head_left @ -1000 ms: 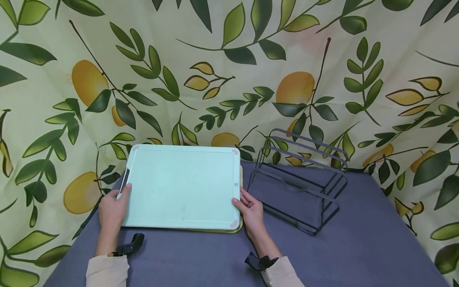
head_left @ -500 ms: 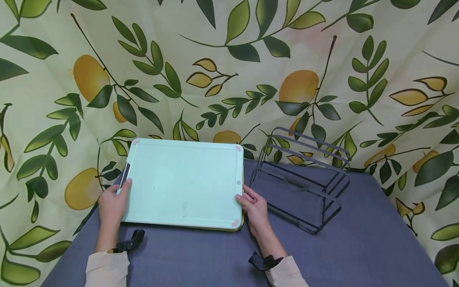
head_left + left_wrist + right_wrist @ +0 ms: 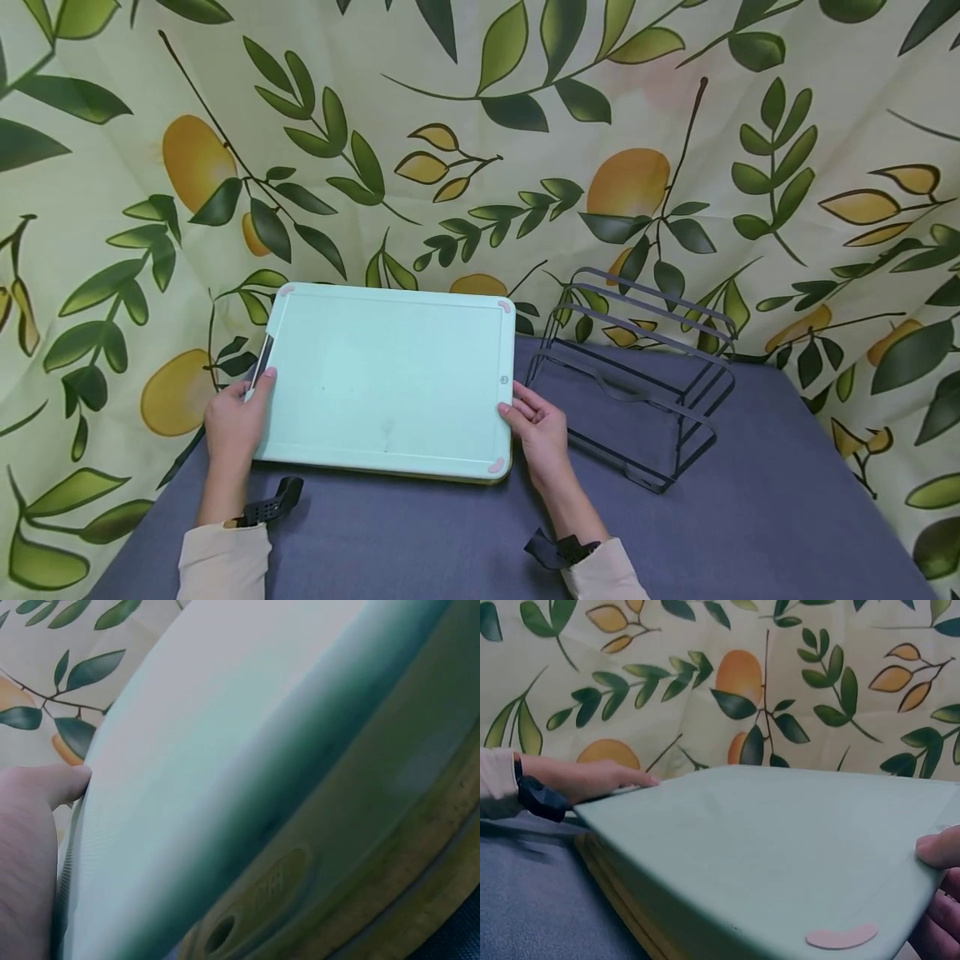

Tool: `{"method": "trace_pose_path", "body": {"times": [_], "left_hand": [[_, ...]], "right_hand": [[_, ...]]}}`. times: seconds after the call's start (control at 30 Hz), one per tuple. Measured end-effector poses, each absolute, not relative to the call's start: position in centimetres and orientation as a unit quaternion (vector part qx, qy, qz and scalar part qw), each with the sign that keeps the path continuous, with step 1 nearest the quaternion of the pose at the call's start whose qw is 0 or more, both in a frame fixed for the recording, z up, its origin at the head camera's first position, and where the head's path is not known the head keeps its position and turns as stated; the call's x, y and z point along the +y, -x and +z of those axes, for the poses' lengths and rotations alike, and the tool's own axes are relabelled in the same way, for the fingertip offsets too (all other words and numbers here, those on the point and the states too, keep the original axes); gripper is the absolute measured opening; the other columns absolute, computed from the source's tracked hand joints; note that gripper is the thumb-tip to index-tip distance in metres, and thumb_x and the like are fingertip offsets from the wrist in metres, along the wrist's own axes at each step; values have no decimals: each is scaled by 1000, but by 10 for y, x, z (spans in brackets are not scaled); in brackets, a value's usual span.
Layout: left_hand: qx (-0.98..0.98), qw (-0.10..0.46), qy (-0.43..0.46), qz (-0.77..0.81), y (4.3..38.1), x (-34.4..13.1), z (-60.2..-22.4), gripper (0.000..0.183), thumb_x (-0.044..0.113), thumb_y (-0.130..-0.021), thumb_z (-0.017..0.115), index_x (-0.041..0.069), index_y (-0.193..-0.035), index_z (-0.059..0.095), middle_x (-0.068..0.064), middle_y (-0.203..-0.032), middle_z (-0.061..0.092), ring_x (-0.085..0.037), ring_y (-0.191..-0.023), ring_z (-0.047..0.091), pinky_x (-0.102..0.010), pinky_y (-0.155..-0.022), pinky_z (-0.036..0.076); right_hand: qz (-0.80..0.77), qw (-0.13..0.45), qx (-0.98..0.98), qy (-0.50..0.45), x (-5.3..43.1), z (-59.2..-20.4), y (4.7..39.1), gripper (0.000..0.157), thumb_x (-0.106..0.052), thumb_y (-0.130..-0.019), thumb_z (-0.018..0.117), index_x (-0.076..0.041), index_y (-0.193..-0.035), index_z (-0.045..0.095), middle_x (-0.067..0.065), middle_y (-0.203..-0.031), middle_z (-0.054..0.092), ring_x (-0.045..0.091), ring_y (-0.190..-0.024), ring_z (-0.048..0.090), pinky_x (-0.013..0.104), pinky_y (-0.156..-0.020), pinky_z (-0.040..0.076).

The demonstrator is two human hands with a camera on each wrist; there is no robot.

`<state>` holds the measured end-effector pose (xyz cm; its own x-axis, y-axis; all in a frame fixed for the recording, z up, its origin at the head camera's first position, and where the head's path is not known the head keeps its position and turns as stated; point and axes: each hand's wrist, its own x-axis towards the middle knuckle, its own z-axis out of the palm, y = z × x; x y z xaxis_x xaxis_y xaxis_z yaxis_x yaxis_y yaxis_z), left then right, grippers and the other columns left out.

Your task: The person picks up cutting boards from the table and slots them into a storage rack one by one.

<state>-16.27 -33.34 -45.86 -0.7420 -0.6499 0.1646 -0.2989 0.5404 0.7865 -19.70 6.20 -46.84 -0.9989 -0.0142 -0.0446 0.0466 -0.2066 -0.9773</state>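
Note:
A mint-green cutting board (image 3: pixel 390 375) with pink corner pads is held by both hands, raised and slightly tilted. My left hand (image 3: pixel 234 421) grips its left edge, thumb on top beside a dark slot. At the right edge my right hand (image 3: pixel 543 433) pinches it, thumb on top and fingers underneath. Below the green board, wooden boards (image 3: pixel 622 896) show their yellow-brown edges in the right wrist view. A gap opens between the two in the left wrist view, where the wooden board (image 3: pixel 420 877) has an oval mark and a hole.
To the right stands a dark wire rack (image 3: pixel 626 398) with upright slots, close to my right hand. A blue-grey cloth (image 3: pixel 420 542) covers the table. Behind it hangs a curtain (image 3: pixel 525 50) printed with leaves and fruit.
The green cutting board has risen and shifted slightly right, both hands moving with it. Less of the yellow-edged board beneath shows now. The rack stays in place.

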Motion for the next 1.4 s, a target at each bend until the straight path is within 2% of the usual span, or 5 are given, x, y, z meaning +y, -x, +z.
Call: {"method": "trace_pose_path", "body": {"times": [0.53, 0.8, 0.97, 1.13, 1.4], "left_hand": [[-867, 183, -266, -381, 155, -334, -436, 65, 55, -101, 49, -8, -101, 64, -27, -95, 60, -34, -83, 51, -34, -64, 36], [-859, 210, -269, -382, 151, -330, -423, 60, 54, -100, 55, -6, -93, 64, -14, -74, 55, -22, -68, 45, -30, -55, 33], [-855, 242, -257, -381, 153, -326, -415, 59, 53, -98, 59, -4, -89, 65, 1, -56, 41, -15, -58, 40, -28, -51, 32], [-849, 263, -244, -388, 154, -319, -407, 56, 51, -98, 61, -4, -85, 63, 3, -52, 31, -12, -54, 35, -28, -49, 29], [-835, 279, -241, -409, 156, -311, -398, 58, 52, -97, 62, -5, -90, 69, 11, -48, 37, -8, -55, 39, -25, -47, 31]], "right_hand": [[-770, 25, 637, -8, 72, -442, 188, 47, -4, -95, 68, -5, -141, 59, 19, -127, 70, 8, -94, 75, 26, -75, 60], [-770, 21, 638, 1, 76, -430, 186, 48, -3, -96, 67, -5, -143, 57, 21, -131, 67, 8, -96, 75, 26, -77, 61], [-769, 14, 639, 0, 81, -423, 185, 49, -3, -95, 67, -5, -143, 56, 22, -133, 65, 6, -97, 75, 26, -78, 61], [-774, 13, 633, -10, 86, -414, 182, 49, -5, -96, 67, -7, -143, 56, 15, -129, 70, 7, -97, 75, 26, -80, 61], [-777, 16, 628, -30, 92, -397, 177, 48, -6, -99, 64, -12, -146, 55, 11, -134, 68, 8, -102, 74, 26, -82, 60]]}}
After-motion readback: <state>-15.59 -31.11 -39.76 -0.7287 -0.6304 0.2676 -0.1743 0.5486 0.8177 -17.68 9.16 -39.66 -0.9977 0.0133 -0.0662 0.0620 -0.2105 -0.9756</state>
